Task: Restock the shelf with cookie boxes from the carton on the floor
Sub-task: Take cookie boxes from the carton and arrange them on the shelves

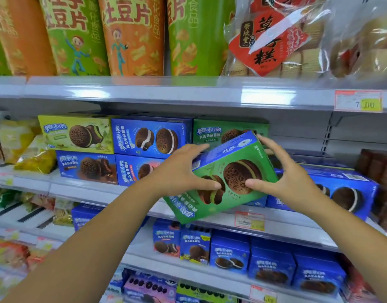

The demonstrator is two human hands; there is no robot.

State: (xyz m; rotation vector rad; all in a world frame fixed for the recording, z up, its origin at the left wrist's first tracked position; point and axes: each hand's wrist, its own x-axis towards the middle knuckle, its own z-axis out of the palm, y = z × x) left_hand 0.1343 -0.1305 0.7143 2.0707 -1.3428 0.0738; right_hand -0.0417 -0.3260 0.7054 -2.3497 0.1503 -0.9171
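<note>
Green box [223, 180], lettering perhaps inverted

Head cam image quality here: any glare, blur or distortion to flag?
Head view: glare streaks on the shelf edge and on the clear cake bag; wide-angle bending makes the shelves slant; frame edges are soft, and the price tag is blurred; the green cookie box, held between left hand and right hand, is fairly sharp.

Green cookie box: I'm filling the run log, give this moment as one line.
phase: placing | green cookie box: tilted, before middle shelf | left hand: gripping | right hand: gripping
</note>
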